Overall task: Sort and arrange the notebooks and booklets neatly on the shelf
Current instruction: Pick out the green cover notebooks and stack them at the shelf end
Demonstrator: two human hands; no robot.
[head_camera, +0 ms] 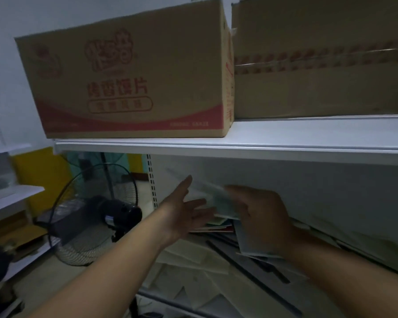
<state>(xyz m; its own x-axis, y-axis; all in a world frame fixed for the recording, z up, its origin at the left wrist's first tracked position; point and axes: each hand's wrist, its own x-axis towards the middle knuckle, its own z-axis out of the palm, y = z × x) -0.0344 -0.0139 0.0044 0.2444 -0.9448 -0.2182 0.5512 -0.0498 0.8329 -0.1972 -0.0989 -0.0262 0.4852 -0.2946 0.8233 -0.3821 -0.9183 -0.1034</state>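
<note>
While I reach both hands in under the upper shelf (239,145), the right hand (262,216) shows me its back, fingers curled over the right end of a pale green booklet (216,198), which it holds tilted and clear of the lower shelf (161,299). The left hand (186,210) is spread flat with straight fingers, palm turned toward the booklet's left end. The picture is too blurred for me to say whether it touches. Beneath the hands, a loose pile of notebooks and booklets (205,260) lies at all angles across the left part of the lower shelf, with red and green covers near its back and pale ones toward the front edge. On the left end of the upper shelf a cardboard box (129,76) stands flush with the front edge. It is printed in red with 烤香馍片. The logo above that and the oval label below are too smeared to read. A second, taped box (319,65) stands just beside it. Left of the shelf is a standing fan (94,214).
</note>
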